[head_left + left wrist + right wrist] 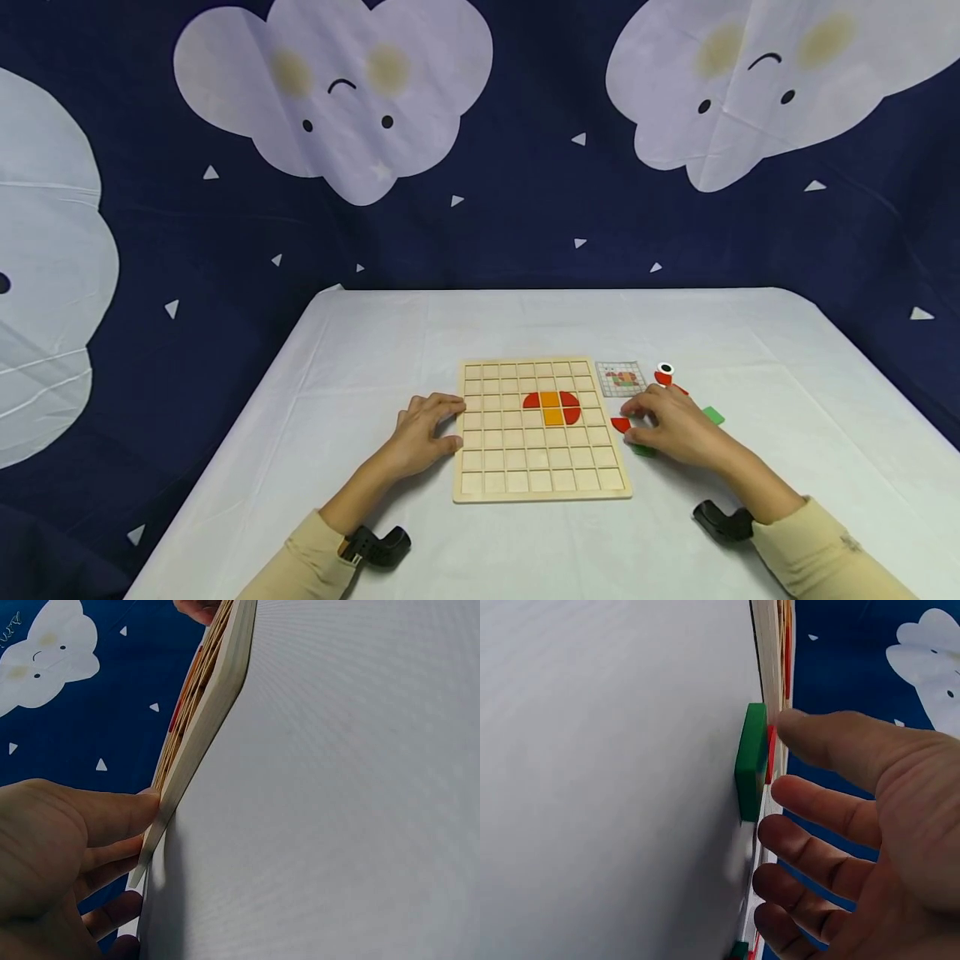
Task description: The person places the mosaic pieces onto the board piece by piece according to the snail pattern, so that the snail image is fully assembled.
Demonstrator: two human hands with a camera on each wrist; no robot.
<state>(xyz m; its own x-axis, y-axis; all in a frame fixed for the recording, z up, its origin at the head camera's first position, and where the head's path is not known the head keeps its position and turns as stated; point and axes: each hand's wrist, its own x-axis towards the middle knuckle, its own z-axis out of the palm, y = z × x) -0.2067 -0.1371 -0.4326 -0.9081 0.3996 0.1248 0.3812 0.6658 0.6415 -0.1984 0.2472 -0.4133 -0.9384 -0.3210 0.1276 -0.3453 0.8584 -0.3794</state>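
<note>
A wooden grid board [502,437] lies on the table, with orange square tiles [551,408] and red rounded tiles [572,408] set in its upper cells. My left hand [420,433] is at the board's left edge, thumb and fingertips against its side. To the right of the board, my right hand [678,425] hovers low over loose pieces, its fingers relaxed with nothing between them. Near its thumb are a red rounded piece [620,425] and a green block [750,761], which the hand partly covers in the head view.
A small picture card [621,379] with a grid lies at the board's upper right. Beyond my right hand are a white eye piece [665,368], red pieces [663,378] and another green piece [713,415]. A dark blue cloud-patterned cloth hangs behind the white table.
</note>
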